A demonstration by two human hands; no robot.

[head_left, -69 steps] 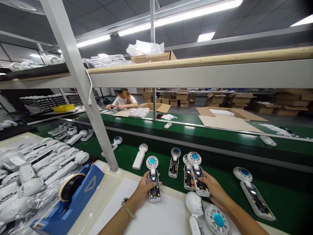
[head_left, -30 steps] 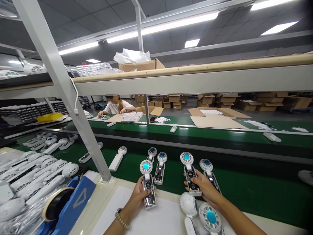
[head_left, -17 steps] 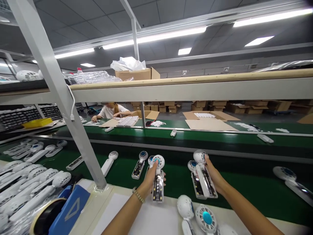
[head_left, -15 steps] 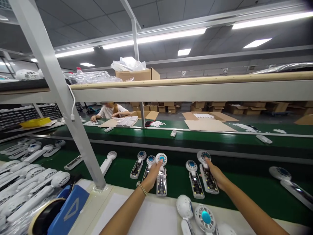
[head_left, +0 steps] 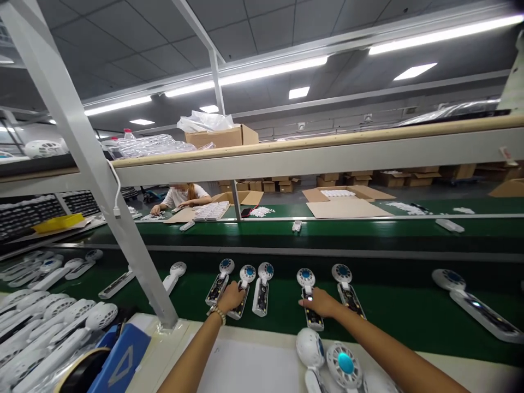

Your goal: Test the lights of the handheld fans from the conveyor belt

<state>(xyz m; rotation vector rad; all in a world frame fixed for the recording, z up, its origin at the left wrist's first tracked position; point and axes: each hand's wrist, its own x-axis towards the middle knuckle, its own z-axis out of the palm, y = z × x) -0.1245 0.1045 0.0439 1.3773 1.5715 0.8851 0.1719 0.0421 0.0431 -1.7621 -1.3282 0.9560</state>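
Observation:
My left hand (head_left: 231, 297), with a beaded bracelet at the wrist, is closed about the handle of a white handheld fan (head_left: 247, 273); some of its fingers are hidden. My right hand (head_left: 321, 303) has its fingers around the handle of another handheld fan (head_left: 305, 277), whose handle shows bare electronics and a small light. Between the hands lies an open-backed fan (head_left: 261, 297) on the green belt (head_left: 282, 322). One more fan (head_left: 216, 289) is just left of my left hand, and another fan (head_left: 342, 273) lies beyond my right forearm.
Finished-looking white fans (head_left: 53, 327) crowd the left side by a blue tape dispenser (head_left: 120, 355). A slanted white post (head_left: 123, 229) rises at left. Several fans (head_left: 344, 363) stand at the front edge. Across the second belt sits a person (head_left: 184, 196) near cardboard boxes.
Both hands have let go of the fans they held, which now lie on the belt. Each hand has moved left to a neighbouring fan. The view has shifted slightly.

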